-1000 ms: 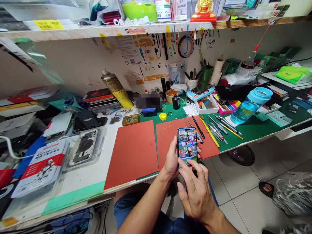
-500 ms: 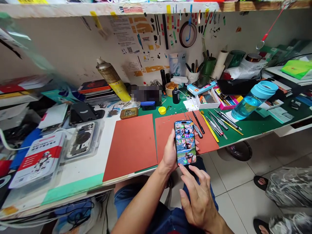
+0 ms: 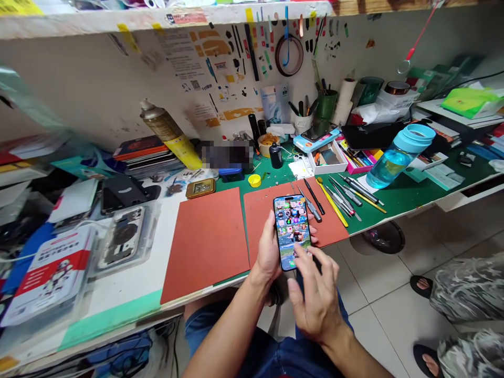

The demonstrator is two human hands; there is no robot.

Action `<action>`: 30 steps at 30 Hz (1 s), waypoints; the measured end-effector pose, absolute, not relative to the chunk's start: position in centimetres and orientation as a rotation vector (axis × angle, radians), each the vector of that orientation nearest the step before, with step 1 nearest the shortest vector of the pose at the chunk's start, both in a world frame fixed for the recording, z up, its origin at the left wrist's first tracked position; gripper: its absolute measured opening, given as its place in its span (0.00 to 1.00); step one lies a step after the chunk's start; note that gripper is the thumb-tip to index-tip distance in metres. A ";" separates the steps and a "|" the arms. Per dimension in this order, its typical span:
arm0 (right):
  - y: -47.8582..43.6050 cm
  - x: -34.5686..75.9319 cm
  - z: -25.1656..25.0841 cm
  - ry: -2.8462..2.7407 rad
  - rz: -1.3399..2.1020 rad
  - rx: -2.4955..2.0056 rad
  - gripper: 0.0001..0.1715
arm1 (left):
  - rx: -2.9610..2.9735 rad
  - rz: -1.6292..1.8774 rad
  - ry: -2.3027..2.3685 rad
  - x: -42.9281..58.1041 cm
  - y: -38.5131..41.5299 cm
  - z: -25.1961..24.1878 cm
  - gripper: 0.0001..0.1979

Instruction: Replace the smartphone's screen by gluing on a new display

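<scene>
1. The phone (image 3: 293, 228) is just below and right of the middle of the frame, tilted slightly, its lit screen showing rows of app icons over a picture background.
2. The left hand (image 3: 269, 251) holds the phone from its left side; its fingers wrap behind, with their tips showing past the right edge.
3. The right hand (image 3: 318, 294), at lower centre-right, holds nothing. Its fingers are spread apart and partly bent, the foremost fingertip over the lower part of the screen; whether it touches the glass I cannot tell.
4. Behind the phone, one reddish mat (image 3: 255, 223) lies on the green part of the desk (image 3: 364, 223); a second reddish mat (image 3: 207, 241) lies beside it, left of centre.
5. Right of the phone, a black pen (image 3: 314, 195) rests on the mat behind it, with a yellow pen-like tool (image 3: 333, 203) near, and a group of slim metal tools (image 3: 346, 197) farther right.
6. A blue bottle (image 3: 394, 163) stands at right of the frame, tilted in the view.
7. At left are a phone housing (image 3: 123, 236) in a clear tray and a red-and-white box (image 3: 51, 273).
8. In the lower right corner, sandalled feet (image 3: 423, 283) and patterned cloth (image 3: 472, 294) of another person show.
</scene>
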State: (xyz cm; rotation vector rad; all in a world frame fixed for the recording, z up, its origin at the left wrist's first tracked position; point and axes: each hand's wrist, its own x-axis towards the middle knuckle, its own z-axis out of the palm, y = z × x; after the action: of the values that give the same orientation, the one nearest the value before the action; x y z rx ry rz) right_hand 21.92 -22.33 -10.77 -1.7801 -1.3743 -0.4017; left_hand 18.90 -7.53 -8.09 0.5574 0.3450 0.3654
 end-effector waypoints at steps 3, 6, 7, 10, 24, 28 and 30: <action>-22.7 21.9 -10.6 -1.508 -0.381 -1.651 0.17 | 0.559 0.364 0.364 18.7 -7.5 -8.1 0.39; -23.2 23.2 -10.9 -1.483 -0.447 -1.660 0.16 | 0.565 0.360 0.355 18.8 -7.5 -8.2 0.39; -23.0 23.8 -10.9 -1.444 -0.472 -1.696 0.16 | 0.566 0.357 0.349 18.8 -7.6 -8.2 0.39; -21.5 24.8 -10.2 -1.337 -0.514 -1.782 0.18 | 0.563 0.393 0.357 19.0 -7.7 -8.1 0.37; -19.9 26.8 -9.1 -1.422 -0.539 -1.719 0.19 | 0.532 0.437 0.412 18.9 -8.0 -8.2 0.33; -18.2 26.2 -8.2 -1.500 -0.513 -1.694 0.21 | 0.523 0.451 0.447 19.0 -8.0 -8.2 0.34; -18.5 25.9 -8.4 -1.601 -0.484 -1.623 0.20 | 0.542 0.415 0.434 18.9 -8.0 -8.2 0.36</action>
State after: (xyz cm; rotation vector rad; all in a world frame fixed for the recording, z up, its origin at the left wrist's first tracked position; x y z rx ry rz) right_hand 25.89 -18.48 -8.36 -1.6233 -1.6011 -0.4839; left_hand 18.86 -7.96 -8.18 0.5420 0.4340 0.4153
